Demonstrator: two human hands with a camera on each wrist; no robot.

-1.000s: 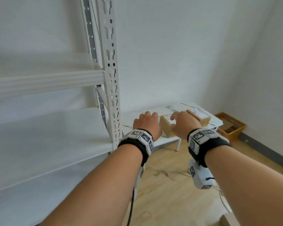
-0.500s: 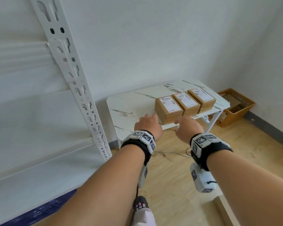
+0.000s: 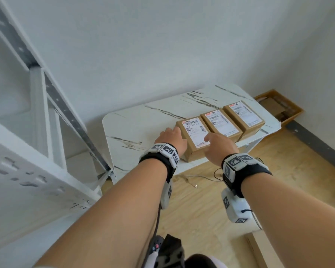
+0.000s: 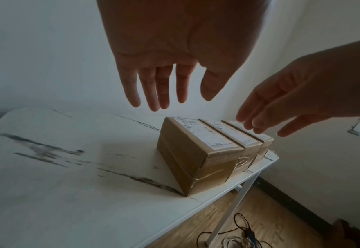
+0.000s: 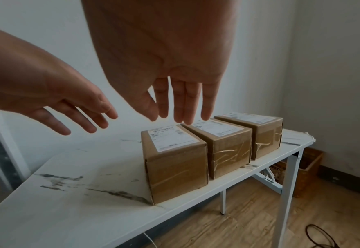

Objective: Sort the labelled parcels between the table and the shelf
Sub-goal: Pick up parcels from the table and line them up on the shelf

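Observation:
Three brown cardboard parcels with white labels stand side by side on the white marble-pattern table: the near left parcel, the middle parcel and the far right parcel. My left hand hovers with straight fingers beside the left parcel's left face, holding nothing. My right hand hangs with straight fingers over the left and middle parcels without touching them. In the right wrist view the right hand's fingertips sit just above the middle parcel.
A white metal shelf with perforated posts stands at the left, close to the table's left end. A wicker basket sits on the wooden floor at the far right corner. Cables lie under the table.
The view has tilted down from the shelf to the table. Both hands have moved forward and now flank the left parcel, with the fingers spread out.

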